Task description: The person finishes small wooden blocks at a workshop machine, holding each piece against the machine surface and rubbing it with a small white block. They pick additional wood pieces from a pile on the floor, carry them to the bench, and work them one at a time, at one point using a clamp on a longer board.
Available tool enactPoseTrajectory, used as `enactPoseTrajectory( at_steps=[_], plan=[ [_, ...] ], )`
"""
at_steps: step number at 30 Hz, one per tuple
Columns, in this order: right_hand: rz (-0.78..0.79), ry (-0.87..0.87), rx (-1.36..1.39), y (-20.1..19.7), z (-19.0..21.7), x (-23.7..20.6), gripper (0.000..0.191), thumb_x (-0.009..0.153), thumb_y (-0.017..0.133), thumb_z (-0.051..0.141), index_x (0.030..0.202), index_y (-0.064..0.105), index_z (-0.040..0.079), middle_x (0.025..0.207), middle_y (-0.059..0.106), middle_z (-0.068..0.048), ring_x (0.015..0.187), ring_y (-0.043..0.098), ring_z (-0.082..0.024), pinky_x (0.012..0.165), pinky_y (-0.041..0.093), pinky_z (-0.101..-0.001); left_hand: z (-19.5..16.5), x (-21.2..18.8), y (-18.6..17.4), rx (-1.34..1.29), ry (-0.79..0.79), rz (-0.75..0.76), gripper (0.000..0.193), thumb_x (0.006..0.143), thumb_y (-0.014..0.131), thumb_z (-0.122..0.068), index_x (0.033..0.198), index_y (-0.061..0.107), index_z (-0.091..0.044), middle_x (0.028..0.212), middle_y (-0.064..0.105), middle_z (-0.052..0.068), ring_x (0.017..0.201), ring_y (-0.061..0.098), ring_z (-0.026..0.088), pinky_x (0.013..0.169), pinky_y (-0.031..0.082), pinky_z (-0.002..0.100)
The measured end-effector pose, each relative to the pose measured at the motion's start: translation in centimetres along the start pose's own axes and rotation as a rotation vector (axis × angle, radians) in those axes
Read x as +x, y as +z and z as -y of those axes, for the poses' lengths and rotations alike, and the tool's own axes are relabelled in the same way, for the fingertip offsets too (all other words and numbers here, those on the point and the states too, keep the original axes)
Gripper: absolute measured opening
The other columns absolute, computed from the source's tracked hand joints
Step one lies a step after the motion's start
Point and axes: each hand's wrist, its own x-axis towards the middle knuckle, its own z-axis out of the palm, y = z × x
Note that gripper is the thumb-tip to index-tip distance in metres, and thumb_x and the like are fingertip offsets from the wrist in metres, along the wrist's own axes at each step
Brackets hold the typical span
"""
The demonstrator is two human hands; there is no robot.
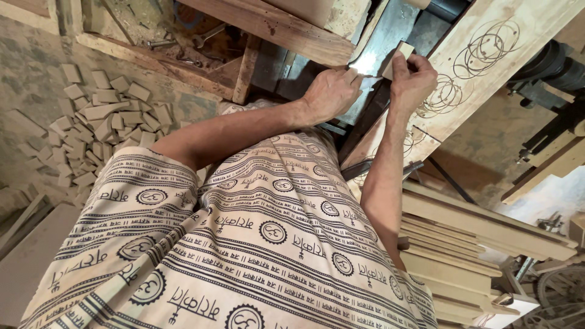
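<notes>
On the saw table (390, 36), both hands (332, 91) (413, 79) grip a wood block (397, 58).

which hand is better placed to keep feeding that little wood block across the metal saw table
The right hand, probably. Its fingers already pinch the small wooden block at the metal table. The left hand rests beside it, fingertips near the block's lower edge, more steadying than gripping.

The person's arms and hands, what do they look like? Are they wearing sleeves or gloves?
Both arms are bare, with no sleeves showing. The left hand and right hand have no gloves, and no rings or watch can be seen. Below the arms hangs a cream cloth printed with dark stripes, round emblems and rows of script-like marks.
</notes>
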Motion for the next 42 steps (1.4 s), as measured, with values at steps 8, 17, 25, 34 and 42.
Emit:
enactPoseTrajectory(
  at_steps=[8, 17, 25, 34, 42],
  plan=[
    [0.001, 0.019, -0.005, -0.1, 0.3, 0.0, 0.022, 0.086, 0.085, 0.019, 0.091, 0.08, -0.002, 0.07, 0.073, -0.008, 0.058, 0.063, -0.015, 0.052, 0.049, -0.0316, 0.2, 0.1, 0.1, -0.01, 0.039, -0.02, 0.02, 0.088, 0.068, -0.009, 0.103, 0.068, 0.004, 0.087, 0.063, 0.012, 0.076, 0.068, 0.026, 0.067, 0.057, 0.039],
    [-0.005, 0.01, -0.017, -0.2, 0.7, -0.2, 0.025, 0.086, 0.086, 0.019, 0.09, 0.078, -0.004, 0.069, 0.072, -0.009, 0.06, 0.063, -0.016, 0.055, 0.049, -0.0325, 0.2, -0.1, 0.2, -0.015, 0.037, 0.0, 0.019, 0.09, 0.071, -0.015, 0.1, 0.068, 0.001, 0.087, 0.064, 0.011, 0.078, 0.069, 0.027, 0.07, 0.056, 0.04],
    [-0.009, 0.017, 0.007, -0.3, 0.8, -0.2, 0.025, 0.085, 0.085, 0.018, 0.091, 0.078, -0.005, 0.069, 0.071, -0.01, 0.06, 0.063, -0.016, 0.056, 0.05, -0.0326, 0.1, -0.1, -0.8, -0.027, 0.027, 0.039, 0.025, 0.092, 0.072, -0.02, 0.105, 0.067, 0.0, 0.09, 0.067, 0.013, 0.083, 0.069, 0.029, 0.073, 0.056, 0.041],
    [-0.013, 0.007, -0.037, -0.2, 0.3, 0.0, 0.027, 0.085, 0.086, 0.02, 0.09, 0.078, -0.005, 0.069, 0.072, -0.011, 0.06, 0.064, -0.017, 0.056, 0.051, -0.0336, 1.2, -2.9, -4.0, -0.445, -0.19, 0.095, 0.044, 0.097, 0.072, -0.017, 0.136, 0.059, -0.001, 0.119, 0.066, 0.02, 0.103, 0.067, 0.037, 0.088, 0.055, 0.045],
    [-0.015, 0.026, -0.016, -0.1, 0.5, -0.1, 0.027, 0.085, 0.085, 0.02, 0.093, 0.079, -0.005, 0.072, 0.074, -0.011, 0.061, 0.066, -0.018, 0.056, 0.052, -0.0331, 3.3, -4.1, -4.4, -0.828, -0.445, 0.264, 0.039, 0.096, 0.066, -0.013, 0.134, 0.058, -0.006, 0.122, 0.069, 0.013, 0.112, 0.068, 0.029, 0.092, 0.054, 0.043]
  ],
)
